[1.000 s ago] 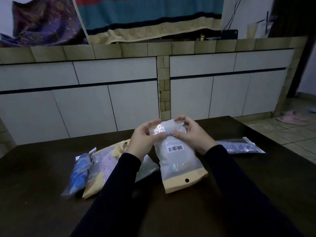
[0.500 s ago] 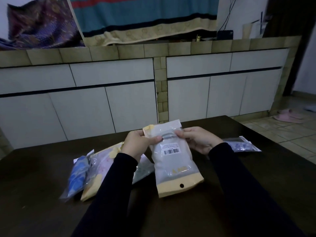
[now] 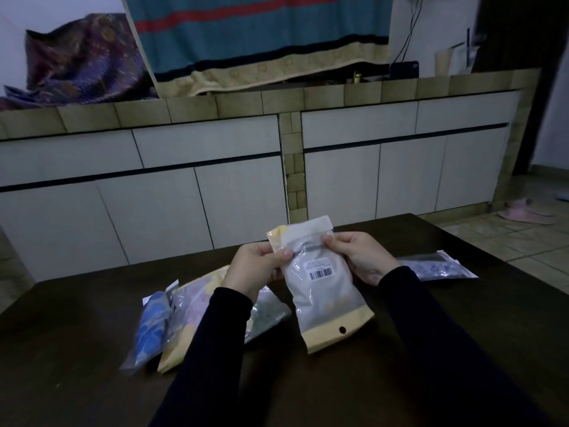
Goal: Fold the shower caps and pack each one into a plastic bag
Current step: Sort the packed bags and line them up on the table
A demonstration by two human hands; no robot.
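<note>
I see both hands pinching the top of a plastic bag (image 3: 320, 288) held above the dark table (image 3: 92, 349): left hand (image 3: 255, 269) on its left edge, right hand (image 3: 358, 257) on its right. A white barcode label (image 3: 320, 270) shows, its print too small to read. More packed bags (image 3: 172, 322) lie left.
</note>
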